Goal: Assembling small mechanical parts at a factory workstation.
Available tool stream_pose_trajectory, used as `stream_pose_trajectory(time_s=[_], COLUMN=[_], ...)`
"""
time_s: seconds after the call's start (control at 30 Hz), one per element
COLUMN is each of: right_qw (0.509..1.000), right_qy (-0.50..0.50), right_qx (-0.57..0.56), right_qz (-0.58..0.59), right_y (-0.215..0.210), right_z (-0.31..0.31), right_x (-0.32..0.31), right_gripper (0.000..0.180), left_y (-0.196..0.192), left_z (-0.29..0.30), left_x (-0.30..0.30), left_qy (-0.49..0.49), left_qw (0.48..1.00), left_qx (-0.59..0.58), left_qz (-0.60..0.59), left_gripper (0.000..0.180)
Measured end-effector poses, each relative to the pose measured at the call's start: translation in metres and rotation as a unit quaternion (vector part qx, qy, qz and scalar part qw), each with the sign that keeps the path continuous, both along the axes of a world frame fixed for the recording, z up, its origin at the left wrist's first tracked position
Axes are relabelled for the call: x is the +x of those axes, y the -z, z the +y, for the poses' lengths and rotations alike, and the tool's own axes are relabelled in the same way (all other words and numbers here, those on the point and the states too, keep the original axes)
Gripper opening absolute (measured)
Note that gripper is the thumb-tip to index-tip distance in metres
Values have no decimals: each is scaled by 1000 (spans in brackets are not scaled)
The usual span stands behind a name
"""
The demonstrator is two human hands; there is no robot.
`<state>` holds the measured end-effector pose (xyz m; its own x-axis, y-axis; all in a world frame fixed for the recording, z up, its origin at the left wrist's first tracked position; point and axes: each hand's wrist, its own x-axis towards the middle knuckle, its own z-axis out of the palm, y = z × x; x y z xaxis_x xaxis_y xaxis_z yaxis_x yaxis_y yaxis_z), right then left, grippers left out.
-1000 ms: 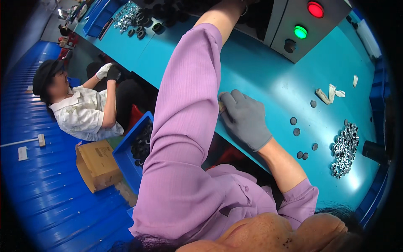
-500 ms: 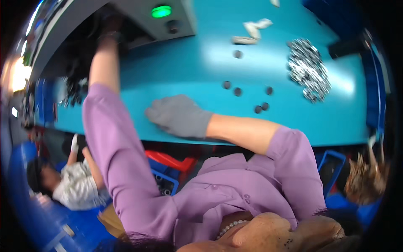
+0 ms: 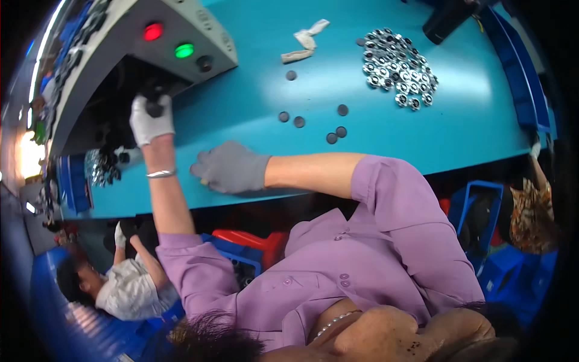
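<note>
Upper left, the left hand (image 3: 151, 120) grips a dark part (image 3: 154, 108) inside the machine (image 3: 120, 60), while the right hand (image 3: 232, 168), fingers loosely curled, braces on the blue table (image 3: 470, 127).

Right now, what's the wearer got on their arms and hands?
Left hand: white knit glove, with a thin silver bangle at the wrist. Right hand: grey knit glove. Both arms are in short lilac shirt sleeves, forearms bare. No markings visible on the gloves.
</note>
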<state>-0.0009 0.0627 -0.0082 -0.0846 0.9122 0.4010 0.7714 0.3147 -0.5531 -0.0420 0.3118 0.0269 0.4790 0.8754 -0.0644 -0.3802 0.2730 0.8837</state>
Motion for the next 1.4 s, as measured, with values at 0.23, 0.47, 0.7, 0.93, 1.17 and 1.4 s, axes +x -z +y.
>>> stream_pose_trajectory(time_s=[0.23,0.47,0.7,0.93,1.17,1.4], right_qw=[1000,888,780,762,887,857], right_qy=[-7,14,-6,71,132,151], right_qx=[-27,-160,-185,-152,-49,-41], right_qz=[-1,431,597,626,439,491], right_y=[-1,-28,-58,-54,-50,-40], right_z=[-14,-50,-119,-178,-201,-198], right_x=[18,34,28,7,-3,10], right_gripper=[25,30,36,33,24,22], left_y=[-16,-9,10,11,11,16], left_z=[-156,-217,-268,-312,-347,-361], left_x=[-45,-87,-89,-94,-78,-71], left_qy=[45,142,179,145,-5,49], left_qw=[976,885,840,873,1000,993], left_qx=[-116,-236,-292,-353,-29,-87], left_qz=[-179,-376,-421,-305,3,-62], left_gripper=[26,30,31,26,29,36])
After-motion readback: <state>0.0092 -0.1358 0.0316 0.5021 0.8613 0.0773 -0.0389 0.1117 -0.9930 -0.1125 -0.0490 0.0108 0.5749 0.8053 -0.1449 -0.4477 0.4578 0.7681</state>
